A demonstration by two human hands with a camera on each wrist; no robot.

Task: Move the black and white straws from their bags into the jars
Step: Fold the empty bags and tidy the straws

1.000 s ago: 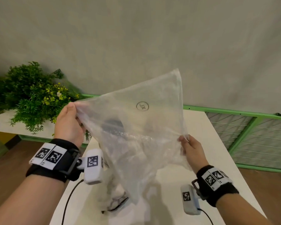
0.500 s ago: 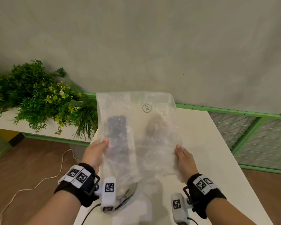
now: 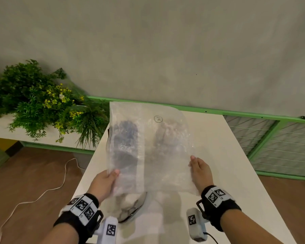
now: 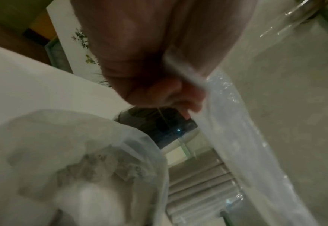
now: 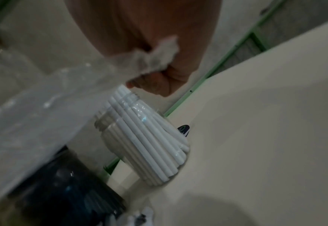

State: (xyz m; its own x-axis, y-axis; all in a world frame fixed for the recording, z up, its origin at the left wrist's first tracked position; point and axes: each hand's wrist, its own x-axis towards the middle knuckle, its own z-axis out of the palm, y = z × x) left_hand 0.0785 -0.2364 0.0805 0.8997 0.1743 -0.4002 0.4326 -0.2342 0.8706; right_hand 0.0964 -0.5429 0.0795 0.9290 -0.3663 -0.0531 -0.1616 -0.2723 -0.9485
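Observation:
I hold an empty clear plastic bag (image 3: 158, 138) stretched flat above the white table (image 3: 227, 164). My left hand (image 3: 111, 175) pinches its near-left edge and my right hand (image 3: 194, 162) pinches its near-right edge. Through the bag two jars show dimly: a dark one with black straws (image 3: 125, 136) on the left and a pale one (image 3: 165, 136) on the right. In the right wrist view the glass jar of white straws (image 5: 145, 137) stands on the table beside the jar of black straws (image 5: 66, 194). The left wrist view shows the black jar (image 4: 159, 125) below my fingers (image 4: 188, 99).
A second crumpled clear bag (image 3: 130, 205) lies on the table near my left wrist. Green plants (image 3: 42, 104) stand on a ledge to the left. A green-framed mesh fence (image 3: 280, 138) runs along the right and back. A white cable (image 3: 42, 192) trails on the wooden floor.
The bag went from a tilted, peaked shape to flat and level. My left hand came down and toward me to the bag's near-left edge; my right hand kept its hold.

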